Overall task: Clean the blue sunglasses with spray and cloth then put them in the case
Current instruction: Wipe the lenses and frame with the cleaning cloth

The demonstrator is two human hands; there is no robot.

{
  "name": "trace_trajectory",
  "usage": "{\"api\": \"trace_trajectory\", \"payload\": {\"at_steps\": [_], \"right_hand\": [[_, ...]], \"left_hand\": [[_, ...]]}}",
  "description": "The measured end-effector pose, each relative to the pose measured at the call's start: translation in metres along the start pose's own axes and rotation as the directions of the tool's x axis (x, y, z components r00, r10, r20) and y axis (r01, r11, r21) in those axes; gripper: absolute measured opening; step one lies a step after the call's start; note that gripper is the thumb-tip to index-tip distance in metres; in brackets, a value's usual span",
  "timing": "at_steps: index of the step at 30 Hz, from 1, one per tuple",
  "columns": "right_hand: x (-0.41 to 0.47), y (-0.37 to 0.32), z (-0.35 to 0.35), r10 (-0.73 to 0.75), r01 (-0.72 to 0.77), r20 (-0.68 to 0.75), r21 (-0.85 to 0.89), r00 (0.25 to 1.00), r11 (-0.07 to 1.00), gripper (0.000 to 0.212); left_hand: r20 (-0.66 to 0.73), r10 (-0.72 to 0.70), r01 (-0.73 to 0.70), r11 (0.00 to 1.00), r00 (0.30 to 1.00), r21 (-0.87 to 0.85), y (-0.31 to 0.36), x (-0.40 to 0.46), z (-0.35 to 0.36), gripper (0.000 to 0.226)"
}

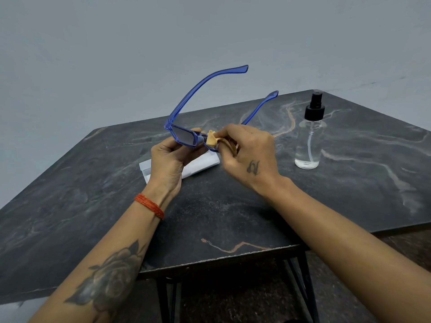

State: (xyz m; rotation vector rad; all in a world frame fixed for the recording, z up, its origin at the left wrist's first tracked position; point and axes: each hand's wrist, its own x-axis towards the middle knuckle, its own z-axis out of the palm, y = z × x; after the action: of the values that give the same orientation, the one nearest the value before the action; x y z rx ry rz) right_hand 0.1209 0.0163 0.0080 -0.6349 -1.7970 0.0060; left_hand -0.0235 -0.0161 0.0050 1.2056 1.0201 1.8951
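Sunglasses (184,136) with a blue frame sit above the dark marbled table (233,206), held up between both hands near the middle of the head view. The left hand (166,159) pinches the frame at the lower edge of the left lens, at about 7 o'clock from that lens, thumb and fingers curled round the rim. The right hand (247,152), at 3 o'clock from the bridge, pinches a small tan cloth (211,139) against the other lens, which it mostly hides. Both arms of the frame are unfolded and point away toward 1 o'clock. Under the left hand, a white case (200,165) lies flat on the table. A clear spray bottle (309,141) with a black pump stands upright at 3 o'clock from the right hand, well apart from it.
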Motion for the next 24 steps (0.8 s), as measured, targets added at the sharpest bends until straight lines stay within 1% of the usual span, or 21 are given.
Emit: {"api": "trace_trajectory", "payload": {"at_steps": [3,7,12,15,19,21,24], "right_hand": [[0.0002,0.0004,0.0014,0.021,-0.022,0.010,0.031,1.000,0.999,0.008],[0.0003,0.0020,0.0020,0.028,-0.029,0.052,0.025,0.998,0.999,0.010],[0.0009,0.0010,0.0002,0.007,-0.011,0.054,0.067,0.999,0.998,0.013],[0.0014,0.0002,-0.0017,-0.004,0.002,0.045,0.028,0.999,1.000,0.013],[0.0017,0.0001,-0.0020,-0.017,0.023,0.055,-0.100,0.998,0.995,0.010],[0.0019,0.0001,-0.0020,-0.008,0.012,0.052,-0.075,0.999,0.997,0.010],[0.0023,0.0009,-0.0022,-0.010,0.009,0.040,0.040,0.999,0.999,0.012]], "left_hand": [[0.006,-0.008,0.007,1.000,1.000,0.012,0.0002,-0.0007,-0.0005,0.013],[0.023,-0.011,0.010,1.000,1.000,0.018,0.0007,-0.0022,0.0002,0.014],[-0.010,-0.021,0.021,1.000,1.000,-0.006,0.0007,0.0000,-0.0006,0.018],[-0.013,-0.019,0.019,1.000,1.000,-0.006,0.0008,0.0007,-0.0006,0.014],[-0.007,-0.010,0.010,1.000,1.000,-0.008,0.0012,0.0027,-0.0016,0.014],[-0.003,-0.005,0.005,1.000,1.000,0.002,0.0006,0.0030,-0.0014,0.013],[-0.015,-0.005,0.005,1.000,1.000,0.013,0.0000,0.0037,-0.0018,0.016]]}}
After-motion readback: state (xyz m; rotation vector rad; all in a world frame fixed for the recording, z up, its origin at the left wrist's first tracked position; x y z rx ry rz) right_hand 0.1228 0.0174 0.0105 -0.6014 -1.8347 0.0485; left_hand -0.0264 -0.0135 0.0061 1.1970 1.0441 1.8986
